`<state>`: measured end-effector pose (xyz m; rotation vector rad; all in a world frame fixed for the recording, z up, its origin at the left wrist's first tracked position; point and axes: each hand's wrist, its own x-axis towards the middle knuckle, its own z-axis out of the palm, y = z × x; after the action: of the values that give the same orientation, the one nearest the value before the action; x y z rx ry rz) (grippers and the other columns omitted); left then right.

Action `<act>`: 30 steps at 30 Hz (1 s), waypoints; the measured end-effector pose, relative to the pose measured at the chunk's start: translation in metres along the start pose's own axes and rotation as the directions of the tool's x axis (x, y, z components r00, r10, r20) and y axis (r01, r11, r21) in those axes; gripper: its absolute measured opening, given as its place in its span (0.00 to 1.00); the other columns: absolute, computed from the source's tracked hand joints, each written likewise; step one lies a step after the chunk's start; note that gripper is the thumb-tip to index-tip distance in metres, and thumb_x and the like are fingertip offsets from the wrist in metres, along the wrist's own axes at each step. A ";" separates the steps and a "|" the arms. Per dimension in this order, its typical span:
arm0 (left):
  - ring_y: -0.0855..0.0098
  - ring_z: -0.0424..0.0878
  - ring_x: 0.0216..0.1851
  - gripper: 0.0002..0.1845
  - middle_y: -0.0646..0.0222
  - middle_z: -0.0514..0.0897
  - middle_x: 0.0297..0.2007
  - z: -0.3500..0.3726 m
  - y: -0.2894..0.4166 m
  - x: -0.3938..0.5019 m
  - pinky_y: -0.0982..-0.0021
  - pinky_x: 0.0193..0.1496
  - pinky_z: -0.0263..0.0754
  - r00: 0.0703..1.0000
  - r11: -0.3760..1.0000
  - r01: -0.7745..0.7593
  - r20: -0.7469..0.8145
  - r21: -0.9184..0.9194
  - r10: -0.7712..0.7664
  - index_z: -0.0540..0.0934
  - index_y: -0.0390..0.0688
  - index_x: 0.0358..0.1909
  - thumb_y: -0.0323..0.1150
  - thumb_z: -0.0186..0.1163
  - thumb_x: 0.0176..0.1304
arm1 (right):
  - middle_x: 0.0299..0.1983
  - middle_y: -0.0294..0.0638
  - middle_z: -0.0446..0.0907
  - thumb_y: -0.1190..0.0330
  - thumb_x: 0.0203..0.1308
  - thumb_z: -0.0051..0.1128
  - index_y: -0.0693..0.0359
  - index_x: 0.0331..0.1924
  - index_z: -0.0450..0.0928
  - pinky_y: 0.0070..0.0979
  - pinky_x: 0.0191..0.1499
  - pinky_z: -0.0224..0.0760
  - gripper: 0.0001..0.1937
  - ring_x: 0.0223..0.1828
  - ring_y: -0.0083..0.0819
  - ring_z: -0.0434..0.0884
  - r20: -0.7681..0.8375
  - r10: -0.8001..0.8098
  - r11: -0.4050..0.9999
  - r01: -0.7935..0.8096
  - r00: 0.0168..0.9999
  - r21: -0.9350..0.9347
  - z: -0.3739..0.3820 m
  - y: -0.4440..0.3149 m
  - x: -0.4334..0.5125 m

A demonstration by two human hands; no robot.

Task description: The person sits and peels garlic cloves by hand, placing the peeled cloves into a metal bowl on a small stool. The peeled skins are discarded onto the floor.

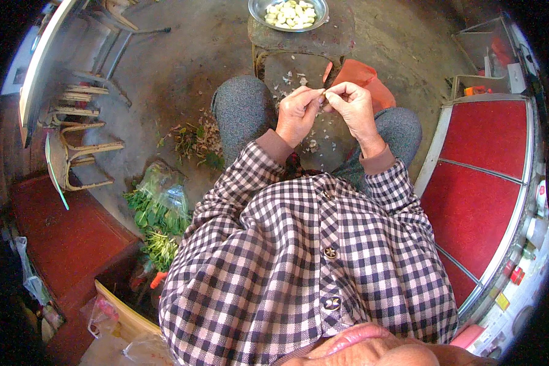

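My left hand (298,112) and my right hand (353,110) meet above the gap between my knees, thumbs and forefingers pinched on one small brownish piece (323,94), perhaps a garlic clove. The fingers mostly cover it. Beyond them, a metal bowl (255,17) of peeled pale cloves, seemingly garlic, stands on a worn stool (297,42). Papery white skins (313,145) lie scattered on the floor beneath my hands. Behind my right hand is an orange-red plastic bag (363,75), beside the stool's leg.
Leafy greens (158,210) in clear plastic lie on the floor at left, near a heap of dry plant trimmings (199,142). Stacked wooden stools (84,146) stand farther left. A red-fronted cabinet (478,183) runs along the right.
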<state>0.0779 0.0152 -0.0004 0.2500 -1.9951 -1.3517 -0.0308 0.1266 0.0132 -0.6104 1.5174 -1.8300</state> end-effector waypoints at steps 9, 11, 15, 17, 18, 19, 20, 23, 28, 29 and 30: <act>0.74 0.80 0.29 0.07 0.64 0.81 0.29 -0.001 0.000 -0.001 0.76 0.32 0.74 0.997 0.997 0.066 0.038 -0.033 -0.065 0.82 0.34 0.41 0.23 0.60 0.62 | 0.25 0.35 0.80 0.79 0.56 0.59 0.66 0.31 0.77 0.16 0.27 0.71 0.01 0.24 0.18 0.77 -0.030 -0.004 1.000 0.004 1.000 0.008 0.002 0.005 0.001; 0.77 0.79 0.29 0.07 0.68 0.81 0.29 -0.001 0.000 -0.002 0.77 0.32 0.73 0.981 0.964 0.194 0.056 -0.183 -0.187 0.82 0.34 0.41 0.24 0.60 0.63 | 0.25 0.35 0.79 0.78 0.56 0.58 0.65 0.32 0.77 0.16 0.26 0.71 0.02 0.23 0.18 0.77 -0.038 0.011 1.000 -0.010 0.999 0.021 0.003 0.006 0.001; 0.81 0.76 0.29 0.08 0.73 0.81 0.29 0.002 0.001 -0.004 0.78 0.33 0.73 0.913 0.767 0.384 0.089 -0.514 -0.397 0.82 0.36 0.42 0.27 0.59 0.65 | 0.26 0.34 0.78 0.76 0.57 0.57 0.64 0.33 0.76 0.16 0.26 0.70 0.02 0.23 0.18 0.76 0.053 0.073 0.991 -0.079 0.996 0.112 -0.002 0.002 -0.001; 0.81 0.76 0.29 0.09 0.74 0.81 0.30 0.001 0.000 -0.004 0.78 0.34 0.72 0.891 0.686 0.414 0.112 -0.599 -0.440 0.82 0.36 0.43 0.28 0.58 0.66 | 0.26 0.34 0.78 0.75 0.58 0.57 0.64 0.33 0.76 0.16 0.27 0.70 0.02 0.23 0.18 0.76 0.107 0.088 0.987 -0.101 0.990 0.122 -0.007 -0.001 -0.004; 0.81 0.76 0.30 0.09 0.73 0.81 0.30 0.000 -0.001 -0.004 0.78 0.36 0.71 0.886 0.668 0.425 0.129 -0.611 -0.446 0.82 0.36 0.44 0.29 0.57 0.66 | 0.27 0.34 0.79 0.74 0.59 0.58 0.63 0.33 0.76 0.16 0.28 0.71 0.03 0.23 0.18 0.76 0.133 0.095 0.986 -0.112 0.987 0.126 -0.009 -0.002 -0.005; 0.80 0.75 0.31 0.10 0.73 0.81 0.31 -0.001 -0.002 -0.004 0.78 0.37 0.71 0.882 0.650 0.433 0.145 -0.624 -0.448 0.81 0.35 0.45 0.29 0.57 0.67 | 0.27 0.34 0.79 0.74 0.59 0.58 0.63 0.33 0.76 0.16 0.29 0.71 0.03 0.24 0.18 0.76 0.105 0.089 0.991 -0.099 0.990 0.087 -0.009 -0.003 -0.005; 0.80 0.75 0.31 0.10 0.73 0.81 0.31 -0.001 -0.003 -0.004 0.78 0.37 0.70 0.884 0.643 0.431 0.150 -0.633 -0.443 0.81 0.35 0.45 0.29 0.57 0.67 | 0.27 0.33 0.78 0.74 0.59 0.58 0.63 0.33 0.76 0.16 0.29 0.71 0.03 0.25 0.18 0.77 0.076 0.083 0.995 -0.087 0.994 0.049 -0.009 -0.004 -0.006; 0.80 0.75 0.31 0.10 0.73 0.82 0.31 0.000 -0.004 -0.004 0.77 0.37 0.71 0.880 0.608 0.432 0.164 -0.667 -0.445 0.82 0.36 0.44 0.30 0.58 0.66 | 0.28 0.32 0.79 0.74 0.59 0.60 0.64 0.35 0.77 0.15 0.32 0.71 0.04 0.28 0.17 0.77 0.022 -0.054 0.994 0.056 0.998 -0.099 -0.005 -0.003 -0.004; 0.81 0.77 0.30 0.09 0.72 0.83 0.31 0.001 -0.003 -0.004 0.77 0.36 0.74 0.854 0.552 0.463 0.183 -0.693 -0.487 0.83 0.36 0.43 0.30 0.59 0.65 | 0.31 0.31 0.81 0.77 0.57 0.61 0.64 0.35 0.78 0.15 0.36 0.72 0.03 0.32 0.16 0.78 0.005 -0.070 0.991 0.070 0.998 -0.112 0.004 -0.001 -0.006; 0.81 0.77 0.30 0.09 0.71 0.83 0.31 0.001 -0.003 -0.004 0.77 0.36 0.74 0.858 0.572 0.461 0.176 -0.678 -0.483 0.83 0.36 0.43 0.29 0.59 0.65 | 0.32 0.32 0.81 0.77 0.57 0.61 0.64 0.34 0.79 0.16 0.36 0.72 0.03 0.32 0.16 0.78 -0.004 -0.079 0.987 0.078 0.997 -0.141 0.004 -0.001 -0.006; 0.81 0.78 0.30 0.09 0.71 0.83 0.31 0.001 -0.003 -0.004 0.77 0.36 0.75 0.862 0.592 0.458 0.168 -0.663 -0.479 0.83 0.36 0.43 0.29 0.59 0.65 | 0.32 0.32 0.82 0.77 0.57 0.61 0.65 0.34 0.79 0.16 0.36 0.73 0.02 0.32 0.16 0.78 -0.041 -0.054 0.982 0.046 0.998 -0.184 0.005 -0.002 -0.006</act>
<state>0.0795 0.0161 -0.0050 0.4598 -1.2855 -2.3203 -0.0237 0.1275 0.0166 -0.7026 1.7288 -1.7648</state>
